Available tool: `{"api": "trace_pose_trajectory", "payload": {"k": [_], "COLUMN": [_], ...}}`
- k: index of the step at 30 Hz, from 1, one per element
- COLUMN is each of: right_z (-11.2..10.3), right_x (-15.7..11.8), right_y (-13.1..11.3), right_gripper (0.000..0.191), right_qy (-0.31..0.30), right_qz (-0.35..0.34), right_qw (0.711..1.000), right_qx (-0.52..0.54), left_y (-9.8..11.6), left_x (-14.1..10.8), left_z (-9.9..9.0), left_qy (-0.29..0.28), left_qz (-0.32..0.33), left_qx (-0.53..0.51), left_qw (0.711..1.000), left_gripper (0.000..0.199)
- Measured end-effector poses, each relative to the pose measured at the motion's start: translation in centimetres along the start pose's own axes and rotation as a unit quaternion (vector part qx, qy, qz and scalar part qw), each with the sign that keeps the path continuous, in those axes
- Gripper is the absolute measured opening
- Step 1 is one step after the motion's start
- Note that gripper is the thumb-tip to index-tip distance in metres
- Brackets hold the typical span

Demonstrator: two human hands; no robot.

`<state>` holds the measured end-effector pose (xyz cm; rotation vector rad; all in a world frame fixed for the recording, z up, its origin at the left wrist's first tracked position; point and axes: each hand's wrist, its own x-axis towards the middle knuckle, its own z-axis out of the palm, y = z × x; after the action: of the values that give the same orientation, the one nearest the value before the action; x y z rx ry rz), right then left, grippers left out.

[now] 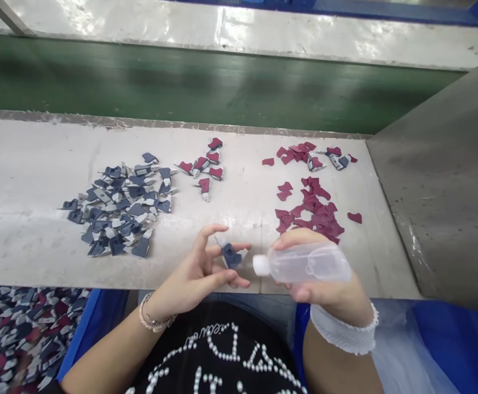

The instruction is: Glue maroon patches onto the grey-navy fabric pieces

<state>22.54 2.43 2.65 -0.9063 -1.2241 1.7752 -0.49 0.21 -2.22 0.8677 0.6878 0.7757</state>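
Head camera, looking down at a pale grey table (25,164) from just behind its near edge. My left grip (200,262) was clamped, thumb and fingertips closed on a small, flat navy-and-white cut piece (231,256), held above the table between my two hands. My right grip (318,290) was clamped on a clear plastic bottle (308,264), which lay sideways across the fingers. Its white cap (260,265) pointed left, just beside the held piece and apart from it.

On the table, left of my hands, sat a loose pile of navy-and-white cut pieces (117,205). Right of that lay a smaller group of maroon-and-white cut pieces (201,167). Further right, near my right grip, was a scatter of plain maroon cut pieces (312,205), with a second maroon cluster (300,153) beyond it, mixed with a few navy-and-white pieces.

Past the far table edge ran a green conveyor belt (206,82). A grey metal side panel (439,164) stood at right. Below the table at left, a blue bin (93,328) held mixed navy, maroon and white pieces (17,334).
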Motion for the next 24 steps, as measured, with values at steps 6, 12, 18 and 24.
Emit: {"api": "trace_pose_trajectory", "payload": {"k": [6, 12, 18, 24], "right_z": [1.3, 2.8, 4.0, 4.6], "right_x": [0.2, -0.3, 0.1, 0.2], "right_y": [-0.6, -0.1, -0.6, -0.7], "right_gripper": [0.032, 0.033, 0.030, 0.028], "right_qy": [0.033, 0.063, 0.069, 0.067], "right_qz": [-0.002, -0.034, -0.041, -0.049], "right_qw": [0.993, 0.976, 0.960, 0.959], "right_qx": [-0.114, -0.204, -0.270, -0.272], "left_y": [0.1, -0.3, -0.4, 0.0], "left_x": [-0.4, -0.7, -0.8, -0.8], "left_z": [-0.8, -0.7, -0.5, -0.4], "left_qy": [0.047, 0.077, 0.087, 0.077], "left_qz": [-0.011, -0.014, 0.050, 0.051], "left_qx": [0.060, 0.135, 0.247, 0.268], "left_qw": [0.997, 0.988, 0.964, 0.959], "left_gripper": [0.055, 0.052, 0.047, 0.048]}}
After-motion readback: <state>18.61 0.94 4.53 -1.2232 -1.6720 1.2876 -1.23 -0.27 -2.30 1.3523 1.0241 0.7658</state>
